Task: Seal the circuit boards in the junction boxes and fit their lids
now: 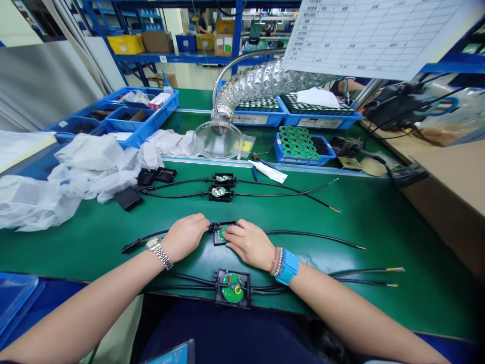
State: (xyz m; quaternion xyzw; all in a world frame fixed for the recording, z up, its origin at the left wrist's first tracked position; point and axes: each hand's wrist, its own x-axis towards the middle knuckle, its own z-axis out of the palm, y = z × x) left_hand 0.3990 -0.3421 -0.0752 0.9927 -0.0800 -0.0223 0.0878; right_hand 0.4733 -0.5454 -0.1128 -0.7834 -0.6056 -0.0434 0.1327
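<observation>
My left hand [186,236] is closed, its fingertips pinching a black cable [151,235] where it enters the left end of a small open black plastic box [216,239]. Over that box's right side lies my right hand [252,244], fingers curled onto its rim and the round green circuit board [222,233] inside. Part of the board is hidden under those fingers. From the right end another cable [314,234] runs out to bare coloured wire ends. Closer to me sits a second open box [233,288], its green board carrying coloured wires.
Two more boxed boards [220,193] with cables lie beyond my hands. Black box covers [129,198] and white foam-wrapped parcels [94,156] are at left. A clear extraction hood [219,140] stands ahead, near a white tube [270,172] and a blue tray of green boards [299,144].
</observation>
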